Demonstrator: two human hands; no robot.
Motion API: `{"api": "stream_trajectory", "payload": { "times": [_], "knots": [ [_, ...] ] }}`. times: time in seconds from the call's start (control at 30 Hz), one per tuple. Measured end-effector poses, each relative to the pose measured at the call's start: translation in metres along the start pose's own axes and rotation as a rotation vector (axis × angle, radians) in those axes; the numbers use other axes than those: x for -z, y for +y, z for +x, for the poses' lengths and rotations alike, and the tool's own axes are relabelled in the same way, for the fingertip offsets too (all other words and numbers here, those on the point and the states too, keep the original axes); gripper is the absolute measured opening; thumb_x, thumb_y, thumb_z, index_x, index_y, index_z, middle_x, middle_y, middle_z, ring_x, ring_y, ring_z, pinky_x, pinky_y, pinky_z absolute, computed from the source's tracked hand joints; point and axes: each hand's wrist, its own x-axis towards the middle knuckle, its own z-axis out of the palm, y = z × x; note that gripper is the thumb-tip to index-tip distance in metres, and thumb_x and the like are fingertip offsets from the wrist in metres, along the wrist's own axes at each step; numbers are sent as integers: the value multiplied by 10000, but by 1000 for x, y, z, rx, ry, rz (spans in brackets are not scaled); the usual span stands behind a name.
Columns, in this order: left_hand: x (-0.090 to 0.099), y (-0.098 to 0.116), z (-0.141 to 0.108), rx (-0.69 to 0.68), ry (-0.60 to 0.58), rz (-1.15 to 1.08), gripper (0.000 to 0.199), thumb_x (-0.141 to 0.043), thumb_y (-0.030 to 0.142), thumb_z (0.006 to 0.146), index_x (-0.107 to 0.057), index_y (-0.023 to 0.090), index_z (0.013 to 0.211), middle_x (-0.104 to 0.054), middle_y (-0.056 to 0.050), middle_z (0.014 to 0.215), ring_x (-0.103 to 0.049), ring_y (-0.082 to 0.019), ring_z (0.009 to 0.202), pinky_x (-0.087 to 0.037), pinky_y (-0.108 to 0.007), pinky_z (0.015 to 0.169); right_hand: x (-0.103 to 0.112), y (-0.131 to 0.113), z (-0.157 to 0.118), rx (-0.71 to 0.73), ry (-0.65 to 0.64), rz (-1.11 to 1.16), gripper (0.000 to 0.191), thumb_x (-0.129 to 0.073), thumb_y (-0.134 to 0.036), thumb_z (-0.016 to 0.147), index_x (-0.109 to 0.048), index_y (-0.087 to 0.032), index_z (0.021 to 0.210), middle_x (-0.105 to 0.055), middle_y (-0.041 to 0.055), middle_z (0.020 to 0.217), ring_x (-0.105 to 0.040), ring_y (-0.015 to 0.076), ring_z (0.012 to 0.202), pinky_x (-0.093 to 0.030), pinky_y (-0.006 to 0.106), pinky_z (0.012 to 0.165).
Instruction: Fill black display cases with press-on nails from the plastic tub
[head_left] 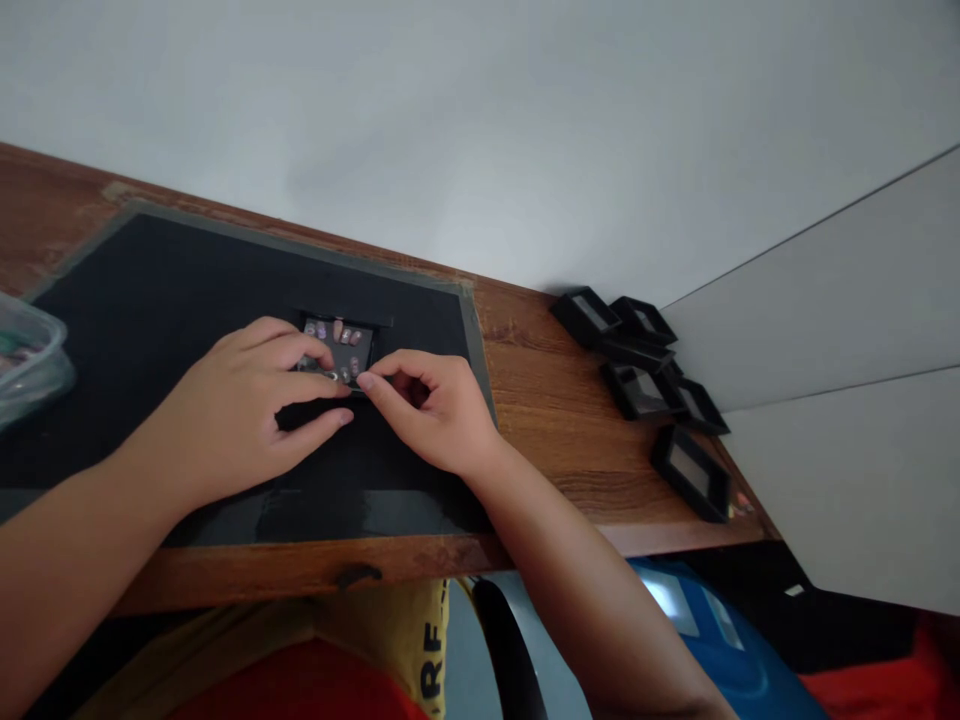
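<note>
A small dark tray (349, 346) lies on a black mat (225, 290), with several press-on nails (337, 330) in pinkish and lilac tones set along its far and near parts. My left hand (255, 400) reaches over the tray's left side, fingers apart; its index fingertip rests among the nails and its thumb stays off the near edge. At the tray's near right corner, my right hand (427, 405) has thumb and index finger pinched together. What sits between them, if anything, is too small to make out. Both hands cover part of the tray.
A clear plastic container (30, 345) with small items stands at the far left. Several black boxes with windows (690, 470) lie on the wooden table (540, 400) at the right, against a pale wall. A blue object (727, 630) is below the table edge.
</note>
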Motion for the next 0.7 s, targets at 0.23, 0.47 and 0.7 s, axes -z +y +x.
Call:
{"api": "stream_trajectory", "payload": {
  "times": [0.23, 0.47, 0.7],
  "knots": [
    [-4, -4, -3, -5, -37, -6, 339, -555, 417, 1020, -845, 244, 1053, -795, -103, 1169, -660, -352, 1164, -532, -585, 1026, 1, -1, -1, -1, -13, -11, 269, -676, -402, 973, -797, -182, 876, -605, -36, 609, -468, 82, 557, -350, 246, 579],
    [-2, -6, -5, 30, -72, 47, 427, -444, 429, 1069, -812, 226, 1149, -799, -119, 1217, -652, -375, 1199, -539, -610, 974, 3, -4, -2, 11, 0, -34, 268, -674, -395, 979, -794, -180, 873, -600, -39, 608, -474, 79, 557, -339, 247, 576],
    [-1, -9, -5, 85, -97, 24, 418, -464, 473, 1051, -788, 251, 1193, -787, -101, 1252, -634, -378, 1230, -513, -628, 1030, 5, -7, -4, 7, -2, -39, 263, -671, -389, 984, -782, -181, 868, -594, -43, 614, -469, 78, 566, -341, 247, 588]
  ]
}}
